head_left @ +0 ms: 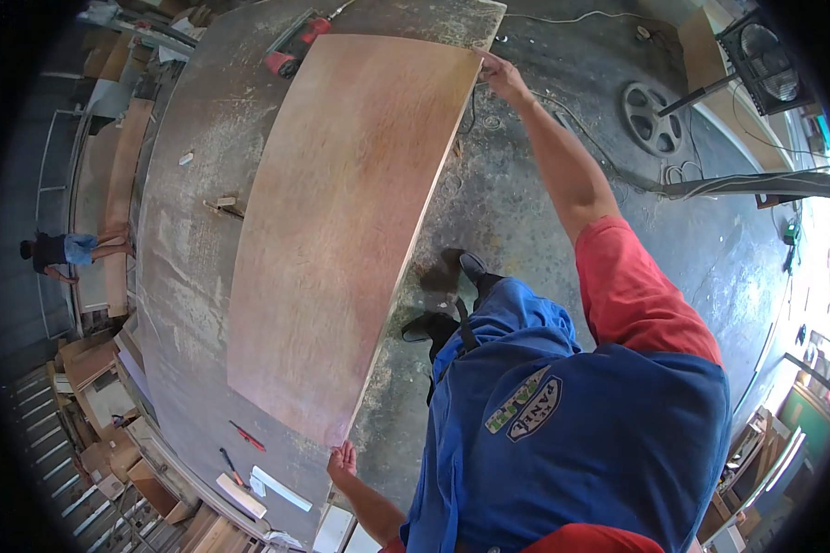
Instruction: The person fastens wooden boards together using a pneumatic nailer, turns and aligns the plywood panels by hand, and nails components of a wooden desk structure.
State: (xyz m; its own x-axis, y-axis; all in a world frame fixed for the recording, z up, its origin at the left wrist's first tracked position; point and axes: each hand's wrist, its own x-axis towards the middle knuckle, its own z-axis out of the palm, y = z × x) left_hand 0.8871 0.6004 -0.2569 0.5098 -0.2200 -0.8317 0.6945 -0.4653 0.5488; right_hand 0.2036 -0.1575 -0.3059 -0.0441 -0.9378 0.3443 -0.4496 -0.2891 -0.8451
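Note:
A large reddish-brown plywood panel [332,212] lies flat on a wide worn worktable [189,304]. Its long near edge runs along the table's edge beside my legs. At the panel's corner toward the top of the view, my right hand [503,77] is closed on the corner, arm stretched out. My left hand [343,460] grips the corner near the bottom, fingertips at its edge. The undersides of both grips are hidden.
A red power tool [286,61] lies past the panel's top end. A red-handled tool [247,436], a white strip [281,488] and a wood offcut [241,496] lie near the lower end. A fan [761,60] stands upper right; another person [69,249] is far left.

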